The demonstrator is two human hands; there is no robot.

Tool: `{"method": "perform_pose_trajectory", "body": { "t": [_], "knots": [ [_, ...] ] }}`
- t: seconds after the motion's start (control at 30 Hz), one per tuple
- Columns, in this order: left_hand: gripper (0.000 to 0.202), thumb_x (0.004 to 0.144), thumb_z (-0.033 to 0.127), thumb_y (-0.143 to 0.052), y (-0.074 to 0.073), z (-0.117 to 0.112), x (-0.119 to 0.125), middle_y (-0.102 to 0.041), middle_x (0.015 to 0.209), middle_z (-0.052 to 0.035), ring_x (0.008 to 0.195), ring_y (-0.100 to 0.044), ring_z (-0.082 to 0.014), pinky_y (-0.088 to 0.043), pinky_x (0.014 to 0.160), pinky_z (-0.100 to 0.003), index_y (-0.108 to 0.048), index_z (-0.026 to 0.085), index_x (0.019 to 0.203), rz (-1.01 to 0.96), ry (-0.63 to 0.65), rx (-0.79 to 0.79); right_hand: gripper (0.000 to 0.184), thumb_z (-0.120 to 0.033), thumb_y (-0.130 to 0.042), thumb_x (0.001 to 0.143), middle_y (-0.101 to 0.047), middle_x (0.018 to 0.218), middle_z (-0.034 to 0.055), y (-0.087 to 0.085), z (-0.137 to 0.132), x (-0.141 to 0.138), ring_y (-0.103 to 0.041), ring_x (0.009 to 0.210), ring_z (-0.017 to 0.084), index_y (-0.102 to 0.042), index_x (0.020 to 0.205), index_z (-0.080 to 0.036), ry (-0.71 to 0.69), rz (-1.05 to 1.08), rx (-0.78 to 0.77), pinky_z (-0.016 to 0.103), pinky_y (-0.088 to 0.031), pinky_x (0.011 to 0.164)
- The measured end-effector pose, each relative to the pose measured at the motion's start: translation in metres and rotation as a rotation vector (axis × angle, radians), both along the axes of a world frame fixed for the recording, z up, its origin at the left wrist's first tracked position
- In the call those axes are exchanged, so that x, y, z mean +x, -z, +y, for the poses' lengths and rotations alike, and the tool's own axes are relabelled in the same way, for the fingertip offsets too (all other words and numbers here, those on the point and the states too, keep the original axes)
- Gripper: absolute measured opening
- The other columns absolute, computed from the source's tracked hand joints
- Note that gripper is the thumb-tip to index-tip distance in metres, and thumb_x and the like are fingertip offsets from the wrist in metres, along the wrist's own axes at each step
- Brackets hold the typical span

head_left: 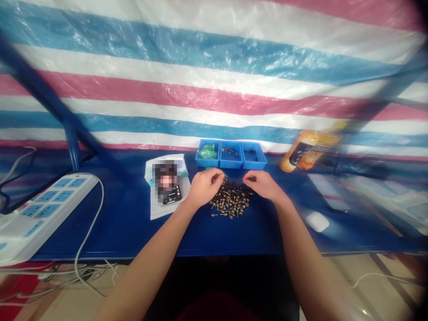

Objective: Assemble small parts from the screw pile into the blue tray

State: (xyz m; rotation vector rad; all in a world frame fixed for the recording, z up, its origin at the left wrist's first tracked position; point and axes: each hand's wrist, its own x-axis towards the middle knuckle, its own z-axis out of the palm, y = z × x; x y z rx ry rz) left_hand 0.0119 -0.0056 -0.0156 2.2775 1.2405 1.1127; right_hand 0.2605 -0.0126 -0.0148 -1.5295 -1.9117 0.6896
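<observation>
A heap of small brass-and-dark metal pieces point(233, 203), much like screws, lies on the blue table between my hands. My left hand point(204, 185) is at the heap's upper left edge, thumb and fingers pinched together. Over on the upper right side, my right hand point(263, 183) is closed in a similar pinch. Whatever either set of fingertips holds, if anything, is too small to make out. Just beyond the heap stand three joined blue bins: the left bin point(198, 157) contains green plastic, the middle bin point(230, 164) several small metal pieces, and the right bin point(257, 165) a dark piece.
Left of the heap, a phone point(172, 196) rests on a white packet point(157, 209). A large white power strip point(50, 200) with a cable lies farther left. To the right are orange bottles point(299, 149), a white earbud-type case point(317, 221) and a flat pale device point(327, 191).
</observation>
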Motion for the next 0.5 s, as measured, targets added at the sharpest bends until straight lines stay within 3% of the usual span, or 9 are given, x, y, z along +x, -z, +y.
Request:
{"method": "perform_pose_trajectory", "body": {
  "t": [0.17,0.37,0.5],
  "knots": [
    [0.021,0.095,0.033,-0.051,0.000,0.000,0.000,-0.074,0.085,0.0007,0.069,-0.063,-0.0145,-0.046,0.071,-0.027,-0.070,0.024,0.093,0.012,0.005,-0.017,0.020,-0.031,-0.056,0.088,-0.075,0.097,0.0042,0.006,0.007,0.002,-0.067,0.087,0.022,-0.073,0.094,-0.023,0.094,0.049,0.131,0.037,-0.048,0.084],
    [0.020,0.095,0.032,-0.052,-0.001,0.000,0.001,-0.074,0.086,0.0005,0.069,-0.064,-0.0150,-0.048,0.071,-0.027,-0.070,0.024,0.093,0.020,0.026,-0.026,0.022,-0.043,-0.068,0.081,-0.074,0.080,0.0044,0.003,0.006,-0.007,-0.066,0.075,0.022,-0.072,0.079,-0.022,0.180,0.152,0.119,0.035,-0.049,0.072],
    [0.020,0.095,0.032,-0.052,-0.001,0.000,0.000,-0.074,0.086,0.0002,0.070,-0.063,-0.0151,-0.047,0.071,-0.027,-0.070,0.024,0.093,0.037,0.034,-0.019,0.020,-0.039,-0.069,0.079,-0.073,0.080,0.0043,0.007,0.007,-0.015,-0.066,0.075,0.021,-0.070,0.086,-0.021,0.180,0.337,0.080,0.034,-0.051,0.071]
  ]
}}
